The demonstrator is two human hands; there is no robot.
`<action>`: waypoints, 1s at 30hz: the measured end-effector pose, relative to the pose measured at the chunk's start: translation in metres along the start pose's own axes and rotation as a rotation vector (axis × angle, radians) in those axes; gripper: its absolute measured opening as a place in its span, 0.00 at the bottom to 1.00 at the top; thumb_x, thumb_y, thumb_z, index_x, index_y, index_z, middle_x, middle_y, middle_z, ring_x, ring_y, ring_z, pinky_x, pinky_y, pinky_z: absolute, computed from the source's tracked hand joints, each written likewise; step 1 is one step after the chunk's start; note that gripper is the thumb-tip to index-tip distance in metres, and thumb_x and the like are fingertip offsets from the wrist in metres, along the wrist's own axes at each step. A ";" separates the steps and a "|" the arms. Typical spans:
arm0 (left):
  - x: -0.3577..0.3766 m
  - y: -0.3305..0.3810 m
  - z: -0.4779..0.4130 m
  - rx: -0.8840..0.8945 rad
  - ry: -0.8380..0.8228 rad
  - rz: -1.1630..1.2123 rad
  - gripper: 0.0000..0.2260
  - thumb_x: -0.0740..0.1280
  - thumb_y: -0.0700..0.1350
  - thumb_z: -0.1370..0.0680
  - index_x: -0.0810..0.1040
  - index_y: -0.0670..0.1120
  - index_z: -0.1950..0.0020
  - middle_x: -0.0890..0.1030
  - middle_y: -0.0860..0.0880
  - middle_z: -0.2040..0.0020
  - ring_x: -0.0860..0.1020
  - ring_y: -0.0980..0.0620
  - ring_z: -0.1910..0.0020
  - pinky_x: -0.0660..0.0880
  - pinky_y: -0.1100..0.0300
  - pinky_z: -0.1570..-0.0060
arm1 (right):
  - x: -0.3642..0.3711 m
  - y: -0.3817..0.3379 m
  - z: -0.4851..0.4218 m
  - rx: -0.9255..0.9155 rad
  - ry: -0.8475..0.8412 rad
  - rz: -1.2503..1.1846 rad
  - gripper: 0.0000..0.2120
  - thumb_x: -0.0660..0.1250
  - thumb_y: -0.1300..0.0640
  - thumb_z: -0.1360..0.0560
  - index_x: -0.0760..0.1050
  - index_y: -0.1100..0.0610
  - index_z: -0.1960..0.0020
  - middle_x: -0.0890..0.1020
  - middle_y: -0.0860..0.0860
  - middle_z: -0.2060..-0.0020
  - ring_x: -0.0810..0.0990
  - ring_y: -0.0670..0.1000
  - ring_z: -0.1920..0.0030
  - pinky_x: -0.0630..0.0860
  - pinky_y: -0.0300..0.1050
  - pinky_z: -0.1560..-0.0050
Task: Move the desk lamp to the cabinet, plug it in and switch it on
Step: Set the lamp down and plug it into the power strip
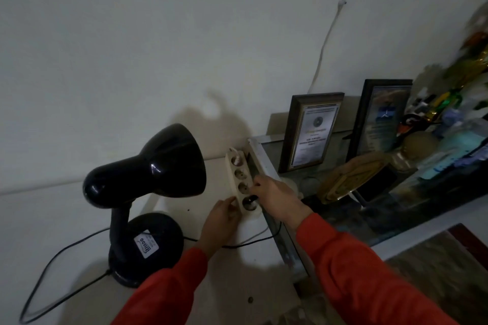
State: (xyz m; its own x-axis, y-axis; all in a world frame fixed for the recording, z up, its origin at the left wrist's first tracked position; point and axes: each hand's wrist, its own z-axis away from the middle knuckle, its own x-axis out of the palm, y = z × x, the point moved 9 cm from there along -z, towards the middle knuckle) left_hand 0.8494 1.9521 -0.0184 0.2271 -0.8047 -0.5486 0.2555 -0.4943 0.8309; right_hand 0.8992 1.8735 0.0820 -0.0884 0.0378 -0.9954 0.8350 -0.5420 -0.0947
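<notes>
I see the black desk lamp [142,187] standing unlit on the white cabinet [52,219], left of both hands. My left hand [221,221] pinches the power strip's [241,182] near end; my right hand [277,198] closes on the black plug [250,201] at the nearest socket. Framed certificates [311,132] crowd the right; the wall [132,47] runs close behind.

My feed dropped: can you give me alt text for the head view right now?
Right hand pushes a black plug into the power strip while left hand steadies it. The black desk lamp stands unlit on the white cabinet.
</notes>
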 end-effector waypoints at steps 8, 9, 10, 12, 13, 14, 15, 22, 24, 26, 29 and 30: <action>-0.001 -0.001 0.000 0.013 -0.009 0.038 0.19 0.63 0.42 0.24 0.69 0.44 0.33 0.77 0.40 0.46 0.75 0.44 0.47 0.68 0.61 0.50 | 0.005 0.000 -0.006 -0.005 0.028 -0.145 0.07 0.67 0.69 0.30 0.72 0.59 0.62 0.74 0.58 0.65 0.71 0.52 0.67 0.67 0.42 0.71; 0.000 -0.001 0.000 0.012 -0.013 0.037 0.19 0.63 0.42 0.24 0.69 0.44 0.33 0.77 0.40 0.46 0.75 0.44 0.46 0.68 0.61 0.50 | 0.006 0.005 -0.006 0.038 0.059 -0.183 0.10 0.64 0.67 0.27 0.70 0.55 0.62 0.72 0.56 0.64 0.69 0.51 0.65 0.64 0.43 0.69; 0.000 -0.002 0.000 0.009 -0.017 0.036 0.19 0.63 0.42 0.24 0.69 0.43 0.33 0.77 0.40 0.46 0.75 0.44 0.46 0.68 0.61 0.50 | 0.008 0.007 -0.006 0.057 0.064 -0.240 0.13 0.62 0.67 0.26 0.67 0.52 0.63 0.70 0.54 0.64 0.68 0.50 0.64 0.64 0.43 0.68; 0.001 -0.004 -0.001 -0.002 -0.024 0.038 0.21 0.64 0.44 0.25 0.68 0.44 0.32 0.76 0.40 0.46 0.75 0.44 0.46 0.67 0.62 0.50 | 0.012 0.009 -0.005 0.095 0.015 -0.327 0.14 0.61 0.68 0.25 0.66 0.51 0.62 0.71 0.55 0.63 0.69 0.52 0.63 0.65 0.44 0.63; 0.002 -0.006 -0.001 -0.015 -0.030 0.046 0.22 0.65 0.45 0.25 0.68 0.44 0.32 0.76 0.40 0.46 0.75 0.44 0.46 0.67 0.62 0.50 | 0.014 0.008 -0.005 0.097 -0.022 -0.298 0.11 0.61 0.68 0.25 0.70 0.53 0.59 0.73 0.57 0.61 0.72 0.54 0.61 0.65 0.44 0.61; 0.002 -0.007 -0.001 -0.028 -0.035 0.058 0.23 0.66 0.47 0.25 0.67 0.44 0.32 0.75 0.40 0.45 0.75 0.45 0.47 0.67 0.63 0.49 | 0.017 0.008 -0.005 0.096 -0.063 -0.266 0.08 0.61 0.68 0.25 0.73 0.57 0.56 0.75 0.60 0.58 0.74 0.57 0.58 0.64 0.43 0.60; 0.003 -0.008 -0.001 -0.037 -0.040 0.068 0.24 0.66 0.48 0.25 0.67 0.44 0.31 0.75 0.40 0.45 0.75 0.45 0.48 0.67 0.62 0.49 | 0.019 0.008 -0.005 0.090 -0.097 -0.239 0.07 0.60 0.68 0.25 0.76 0.60 0.53 0.77 0.62 0.54 0.76 0.59 0.54 0.64 0.42 0.59; 0.004 -0.010 -0.001 -0.044 -0.035 0.048 0.25 0.67 0.48 0.26 0.67 0.43 0.31 0.74 0.39 0.45 0.75 0.44 0.48 0.67 0.62 0.50 | 0.023 0.010 -0.007 0.099 -0.191 -0.237 0.12 0.58 0.71 0.25 0.78 0.66 0.47 0.78 0.61 0.47 0.76 0.61 0.45 0.72 0.49 0.48; 0.004 -0.010 -0.003 -0.050 -0.031 0.049 0.25 0.67 0.47 0.26 0.67 0.43 0.31 0.74 0.39 0.45 0.75 0.44 0.48 0.67 0.62 0.50 | 0.023 0.013 -0.006 0.119 -0.228 -0.181 0.14 0.59 0.69 0.25 0.78 0.61 0.44 0.77 0.60 0.42 0.75 0.59 0.42 0.71 0.48 0.44; 0.004 -0.011 -0.002 -0.052 -0.024 0.047 0.25 0.67 0.47 0.26 0.67 0.43 0.31 0.74 0.39 0.45 0.75 0.44 0.48 0.67 0.62 0.50 | 0.025 0.010 -0.006 0.123 -0.267 -0.155 0.14 0.60 0.68 0.25 0.77 0.60 0.42 0.76 0.59 0.40 0.74 0.58 0.41 0.71 0.48 0.42; 0.004 -0.011 -0.002 -0.045 -0.011 0.038 0.24 0.68 0.46 0.26 0.67 0.43 0.31 0.75 0.39 0.45 0.76 0.44 0.49 0.68 0.61 0.50 | 0.030 0.004 -0.010 0.142 -0.286 -0.172 0.10 0.60 0.68 0.24 0.76 0.60 0.47 0.77 0.59 0.47 0.73 0.55 0.49 0.71 0.49 0.48; 0.004 -0.011 -0.002 -0.038 -0.004 0.032 0.24 0.68 0.46 0.26 0.67 0.43 0.31 0.75 0.39 0.45 0.76 0.44 0.49 0.67 0.62 0.50 | 0.029 0.001 -0.011 0.146 -0.271 -0.191 0.07 0.60 0.69 0.24 0.74 0.61 0.51 0.76 0.59 0.51 0.73 0.56 0.52 0.71 0.49 0.51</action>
State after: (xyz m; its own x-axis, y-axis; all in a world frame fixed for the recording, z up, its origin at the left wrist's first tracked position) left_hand 0.8496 1.9550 -0.0298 0.2323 -0.8210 -0.5215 0.2841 -0.4556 0.8437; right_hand 0.9037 1.8829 0.0528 -0.3928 -0.0632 -0.9175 0.7046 -0.6618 -0.2561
